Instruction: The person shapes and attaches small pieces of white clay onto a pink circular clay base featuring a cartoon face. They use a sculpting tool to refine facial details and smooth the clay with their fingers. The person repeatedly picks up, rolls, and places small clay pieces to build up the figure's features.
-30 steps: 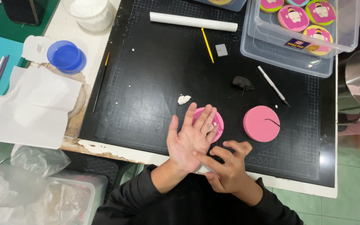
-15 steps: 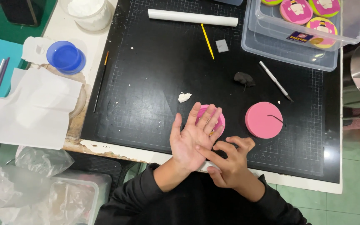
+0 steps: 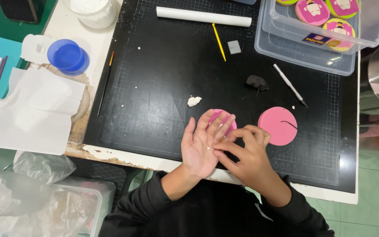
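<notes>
Now, left hand (image 3: 202, 147) flat and open, palm up, fingers spread over the near edge of the black mat (image 3: 163, 83). Tiny white bit (image 3: 209, 148) sitting on that palm. Right hand (image 3: 246, 153) curled over from the right, fingertips pressing into the left palm just beside the bit; whether pinching anything, cannot tell. Pink disc (image 3: 219, 117) lying on the mat right under the left fingertips, half covered. Second pink disc (image 3: 277, 126) just beside the right hand, a thin dark thread across its top. White lump (image 3: 194, 101) a little beyond the left fingers. Black lump (image 3: 257, 82) farther up, with a metal tool (image 3: 289, 84) slanting beside it. Yellow stick (image 3: 218, 42) and small grey square (image 3: 234, 47) near the far edge, below a white roller (image 3: 203, 16) lying crosswise. Clear tub (image 3: 312, 57) at far right, holding decorated round pieces. Off the mat to the left: thin brush (image 3: 105, 84) along the edge, blue cup (image 3: 68, 57), white paper (image 3: 31, 109).
</notes>
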